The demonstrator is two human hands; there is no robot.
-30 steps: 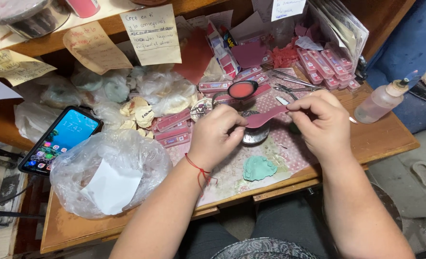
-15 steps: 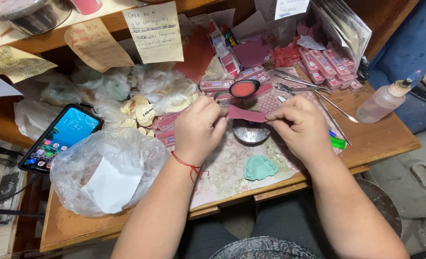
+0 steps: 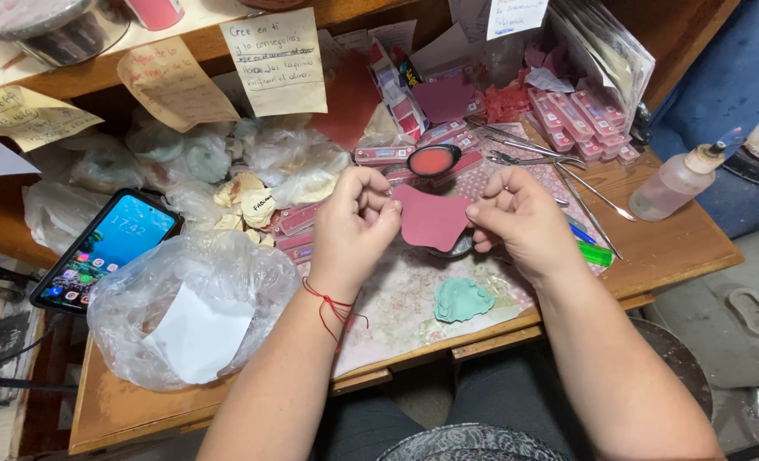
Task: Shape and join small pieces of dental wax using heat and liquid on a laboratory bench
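Now left hand (image 3: 355, 226) and right hand (image 3: 518, 224) pinching a flat matte dark-pink cutout (image 3: 431, 217), turned broadside, earlier edge-on, above the desk's (image 3: 678, 243) middle.

The piece of paper (image 3: 430, 215) pinched between my left hand (image 3: 354, 224) and my right hand (image 3: 516, 224) is a plain, dusty raspberry pink. A thin red string (image 3: 332, 307) circles my left wrist. Under my hands the mat (image 3: 405, 294) is pale with a faint pink floral print, and on it lies a mint-green shape (image 3: 462, 300). The little round dish (image 3: 433, 160) holds coral red. My phone (image 3: 106, 249) glows bright blue in its black frame. The squeeze bottle (image 3: 675, 183) is cloudy pinkish. The desk (image 3: 670, 243) is warm brown wood.
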